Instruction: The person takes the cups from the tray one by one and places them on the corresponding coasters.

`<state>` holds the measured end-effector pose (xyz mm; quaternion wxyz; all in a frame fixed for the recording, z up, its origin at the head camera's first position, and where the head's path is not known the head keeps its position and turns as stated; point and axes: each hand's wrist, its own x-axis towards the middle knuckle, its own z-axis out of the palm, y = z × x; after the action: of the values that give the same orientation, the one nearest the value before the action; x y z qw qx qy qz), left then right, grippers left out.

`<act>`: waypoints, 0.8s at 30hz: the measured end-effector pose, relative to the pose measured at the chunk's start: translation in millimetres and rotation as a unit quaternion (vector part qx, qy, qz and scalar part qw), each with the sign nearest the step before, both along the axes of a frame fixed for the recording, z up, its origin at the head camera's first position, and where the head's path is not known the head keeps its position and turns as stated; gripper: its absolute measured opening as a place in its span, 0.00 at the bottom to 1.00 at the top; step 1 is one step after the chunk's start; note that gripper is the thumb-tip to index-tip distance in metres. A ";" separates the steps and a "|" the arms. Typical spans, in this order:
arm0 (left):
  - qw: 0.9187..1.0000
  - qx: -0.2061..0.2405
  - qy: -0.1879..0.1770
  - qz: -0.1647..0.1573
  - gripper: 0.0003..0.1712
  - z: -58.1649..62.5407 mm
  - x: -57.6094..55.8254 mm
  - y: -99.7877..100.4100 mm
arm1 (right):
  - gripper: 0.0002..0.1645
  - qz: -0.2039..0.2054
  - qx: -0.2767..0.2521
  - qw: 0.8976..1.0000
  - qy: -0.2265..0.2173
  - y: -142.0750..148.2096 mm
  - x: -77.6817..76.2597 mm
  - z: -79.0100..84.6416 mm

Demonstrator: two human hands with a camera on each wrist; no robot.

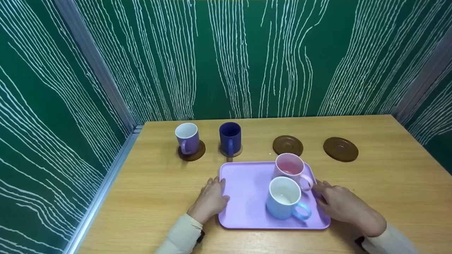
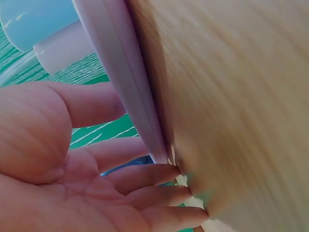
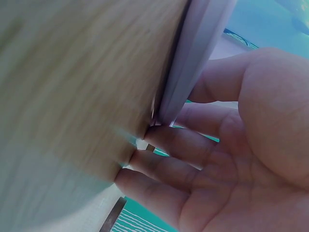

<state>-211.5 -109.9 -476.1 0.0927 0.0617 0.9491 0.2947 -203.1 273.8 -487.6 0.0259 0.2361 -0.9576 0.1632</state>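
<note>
Containers, left to right. Purple mug [image 1: 192, 143], white inside, upright on a brown coaster [image 1: 200, 151], handle toward the viewer. Dark blue mug [image 1: 237, 143], upright on its own coaster [image 1: 239, 151], mostly covered by the mug; handle also toward the viewer; inside too dark to tell contents. Lilac tray [image 1: 243, 197] on the wooden table [image 1: 152, 197], carrying two upright mugs on its right half: light blue mug [image 1: 280, 203], white inside, nearer the viewer; pink mug [image 1: 290, 165], pink inside, just behind it. Can't tell if these two touch, or if either holds liquid. Both handles point right. Beyond the tray, two bare brown coasters: left one [image 1: 287, 144], right one [image 1: 340, 149].

Tray sits between the hands. Left hand [image 1: 210, 198] grips its left edge, thumb over the rim, index against the outside; remaining fingertips rest on the table in the left wrist view. Right hand [image 1: 340, 204] grips the right edge the same way, fingertips just beside the pink mug's handle; its lower fingertips also touch the table.

Pose: left forearm, pale sleeve, comes up from bottom, angled right; right forearm, pale sleeve, from bottom right, angled left. Both palms turned inward.
</note>
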 end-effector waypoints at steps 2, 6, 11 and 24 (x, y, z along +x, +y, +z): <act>1.000 -0.006 -0.006 -0.003 0.35 0.0 -0.1 1.0 | 0.16 -0.001 -0.001 1.000 0.000 -0.1 0.2 -0.1; 1.000 -0.019 -0.009 -0.005 0.35 -0.4 -0.8 2.1 | 0.17 0.000 -0.003 1.000 0.001 -0.1 0.1 -0.6; 0.999 -0.036 0.004 -0.011 0.33 -1.6 -2.3 0.9 | 0.16 -0.001 -0.002 1.000 0.001 0.3 -0.2 -1.2; 0.999 -0.038 0.023 -0.027 0.32 -4.3 -3.5 -2.6 | 0.18 -0.003 0.002 1.000 0.006 -0.1 0.6 -2.8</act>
<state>-215.0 -112.5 -480.4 0.0814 0.0905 0.9594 0.2546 -202.4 273.7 -490.4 0.0320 0.2342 -0.9584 0.1599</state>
